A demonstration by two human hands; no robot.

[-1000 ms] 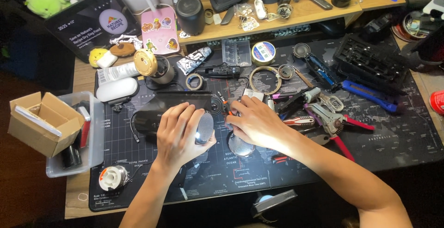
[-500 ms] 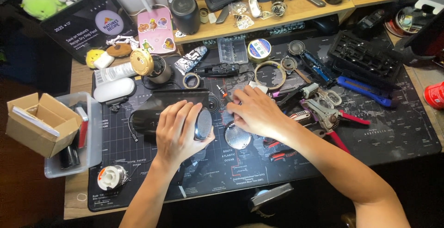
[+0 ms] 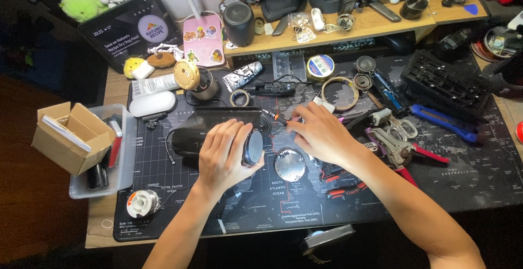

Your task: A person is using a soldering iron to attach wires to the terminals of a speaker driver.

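My left hand (image 3: 222,154) lies over a black cylindrical speaker (image 3: 188,141) that rests on its side on the dark desk mat (image 3: 430,187), gripping it near its round silvery end (image 3: 252,147). My right hand (image 3: 321,133) holds a small screwdriver (image 3: 275,117) with an orange-tipped end, its point aimed at the speaker's end. A round perforated metal grille (image 3: 289,165) lies flat on the mat just below my right hand.
Pliers with red handles (image 3: 403,152), a blue-handled tool (image 3: 444,122), tape rolls (image 3: 340,93), a solder spool (image 3: 143,203), a cardboard box (image 3: 71,137) in a clear bin and a tablet (image 3: 133,29) surround the work spot. A wooden shelf (image 3: 376,25) with clutter runs behind.
My right hand has shifted slightly left toward the speaker's end with the screwdriver. My left hand stays on the speaker. The view has moved a little.
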